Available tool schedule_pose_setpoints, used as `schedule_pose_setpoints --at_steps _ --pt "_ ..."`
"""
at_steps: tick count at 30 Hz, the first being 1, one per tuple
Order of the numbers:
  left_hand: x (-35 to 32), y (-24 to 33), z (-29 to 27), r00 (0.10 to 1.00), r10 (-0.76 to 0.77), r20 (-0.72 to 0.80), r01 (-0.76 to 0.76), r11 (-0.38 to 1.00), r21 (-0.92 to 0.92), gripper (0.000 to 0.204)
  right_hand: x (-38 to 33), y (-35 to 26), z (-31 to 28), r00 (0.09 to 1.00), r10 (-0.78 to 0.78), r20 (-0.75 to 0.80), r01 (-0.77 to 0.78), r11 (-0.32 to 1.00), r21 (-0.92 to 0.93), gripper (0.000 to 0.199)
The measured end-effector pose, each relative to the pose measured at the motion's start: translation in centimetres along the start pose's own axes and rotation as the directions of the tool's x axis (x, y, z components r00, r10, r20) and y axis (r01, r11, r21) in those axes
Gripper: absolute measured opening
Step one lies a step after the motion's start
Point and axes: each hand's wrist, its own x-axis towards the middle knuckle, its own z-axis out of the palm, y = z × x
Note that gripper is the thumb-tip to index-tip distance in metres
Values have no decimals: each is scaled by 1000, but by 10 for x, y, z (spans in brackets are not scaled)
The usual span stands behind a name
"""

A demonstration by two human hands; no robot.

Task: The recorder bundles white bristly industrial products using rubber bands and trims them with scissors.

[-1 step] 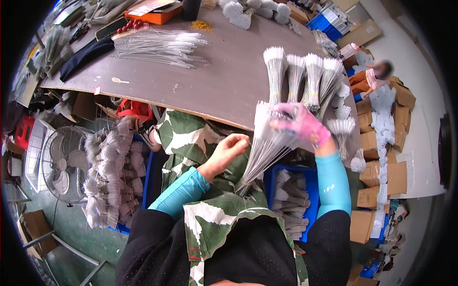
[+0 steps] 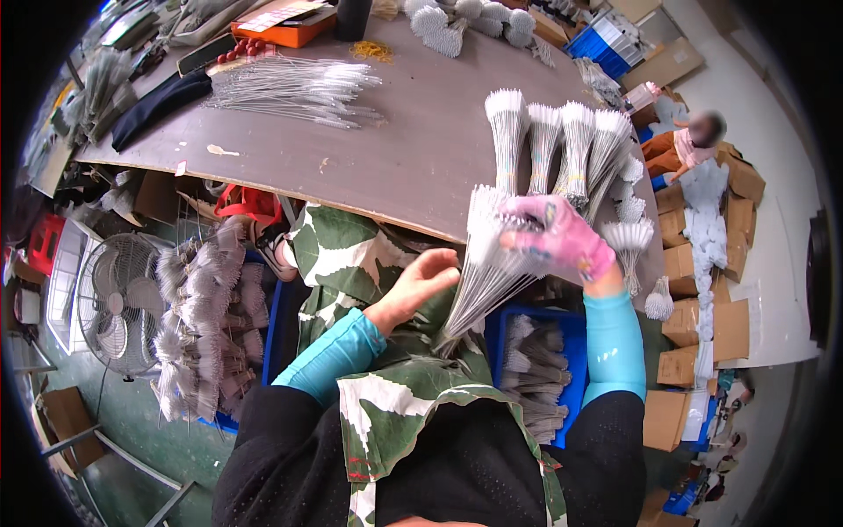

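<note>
A fanned bundle of thin wire brushes [image 2: 479,285] with white bristle tips leans upward from my lap, its narrow lower end against the leaf-patterned apron [image 2: 386,400]. My right hand [image 2: 562,237], in a pink glove, is closed at the bristle end, thumb and fingers on the brushes; how many it grips is hidden. To the left of the bundle, my bare left hand [image 2: 417,285] holds nothing, its thumb and fingers apart. Several tied brush bundles [image 2: 575,149] stand on the table just beyond my right hand.
Loose brushes [image 2: 290,88] lie across the brown table [image 2: 413,149], near yellow rubber bands [image 2: 371,50] and an orange box [image 2: 285,31]. A blue bin [image 2: 575,351] of bundles sits below on the right. At left are a fan [image 2: 118,294] and heaped bundles [image 2: 206,316].
The fingers of my left hand have opened from a loose curl. My right hand has shifted very slightly to the right at the bristle end of the bundle.
</note>
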Motion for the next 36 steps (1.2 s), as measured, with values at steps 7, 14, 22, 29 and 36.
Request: schedule_pose_setpoints --at_steps 7,14,22,29,36 --pt "18 42 33 553 -287 783 494 869 -31 74 -20 -76 -24 827 -558 71 549 773 -317 38" --pt "24 71 38 941 -172 290 209 973 -99 41 -4 -12 -41 200 -523 -829 331 832 -445 17" --pt "50 92 15 826 413 -384 -267 886 378 27 78 31 129 627 193 -755 552 574 605 30" --pt "37 112 3 651 613 -447 -399 778 486 25 105 15 126 606 187 -773 637 468 612 15" --pt "17 127 -5 555 724 -409 -396 663 636 27 110 -23 140 703 7 -711 634 448 630 17"
